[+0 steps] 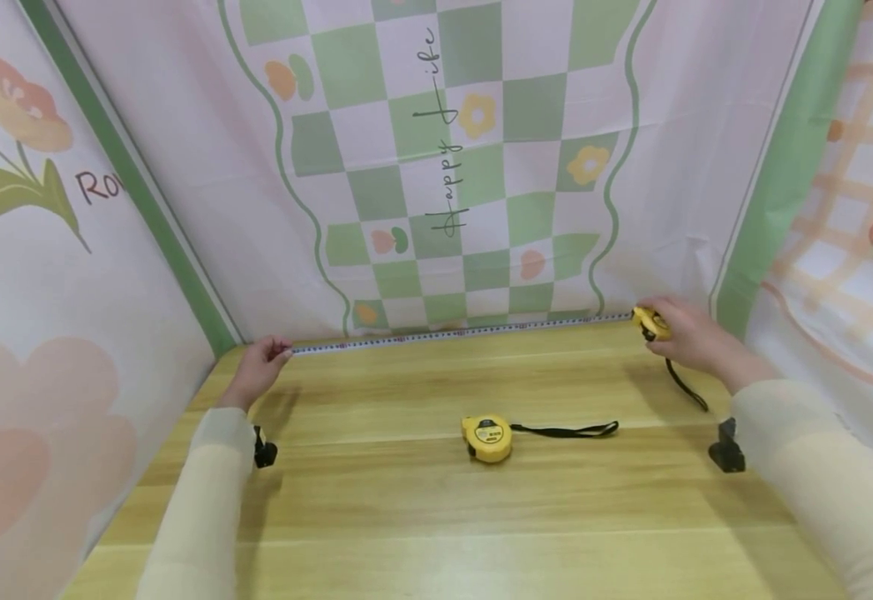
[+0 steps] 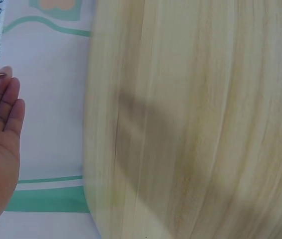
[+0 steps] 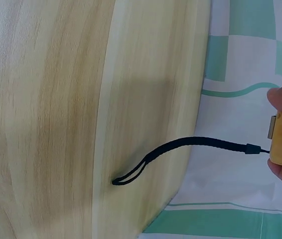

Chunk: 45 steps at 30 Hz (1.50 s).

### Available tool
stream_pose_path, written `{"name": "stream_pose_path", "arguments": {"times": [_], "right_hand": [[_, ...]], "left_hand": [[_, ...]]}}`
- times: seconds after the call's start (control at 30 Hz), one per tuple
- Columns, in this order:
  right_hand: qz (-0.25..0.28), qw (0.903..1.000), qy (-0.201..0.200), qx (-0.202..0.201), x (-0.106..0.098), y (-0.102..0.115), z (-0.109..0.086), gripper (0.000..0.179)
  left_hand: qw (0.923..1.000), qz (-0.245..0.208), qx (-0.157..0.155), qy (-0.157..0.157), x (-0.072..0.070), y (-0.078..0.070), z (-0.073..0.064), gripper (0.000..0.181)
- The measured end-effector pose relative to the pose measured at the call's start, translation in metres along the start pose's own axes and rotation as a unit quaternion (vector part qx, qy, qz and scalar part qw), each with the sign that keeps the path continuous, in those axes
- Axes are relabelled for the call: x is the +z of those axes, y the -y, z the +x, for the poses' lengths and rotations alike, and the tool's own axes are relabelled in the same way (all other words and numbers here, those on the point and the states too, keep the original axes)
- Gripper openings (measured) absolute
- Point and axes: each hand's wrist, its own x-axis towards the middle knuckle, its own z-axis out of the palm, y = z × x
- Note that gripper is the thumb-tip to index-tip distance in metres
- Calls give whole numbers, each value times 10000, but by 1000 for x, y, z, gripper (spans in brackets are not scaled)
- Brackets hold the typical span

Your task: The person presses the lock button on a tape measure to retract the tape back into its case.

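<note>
A yellow tape measure (image 1: 651, 323) is held in my right hand (image 1: 684, 335) near the table's far right corner; its black wrist strap (image 3: 191, 141) hangs down. From it the white blade (image 1: 461, 333) runs out along the table's far edge to my left hand (image 1: 258, 367). There the thumb and index finger pinch the blade's end, with the low numbers showing beside them in the left wrist view. The right wrist view shows the blade near the case just past a red 50 mark. A second yellow tape measure (image 1: 487, 438) lies on the table, its black strap (image 1: 567, 431) stretched to the right.
The wood-grain table (image 1: 376, 517) ends at a patterned curtain (image 1: 436, 167) just behind the stretched blade. Printed curtains (image 1: 32, 275) also close in both sides. A small black device (image 1: 264, 448) is on the left wrist, another (image 1: 727, 448) on the right.
</note>
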Motion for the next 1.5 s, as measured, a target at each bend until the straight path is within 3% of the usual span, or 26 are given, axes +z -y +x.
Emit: {"name": "stream_pose_path", "arguments": {"times": [0.57, 1.5], "right_hand": [[-808, 9936, -347, -708, 4, -1, -1, 64], [-94, 9993, -341, -120, -5, -8, -6, 68]], "left_hand": [[10000, -22, -13, -35, 4, -2, 4, 26], [9999, -35, 60, -122, 8, -9, 6, 24]]}}
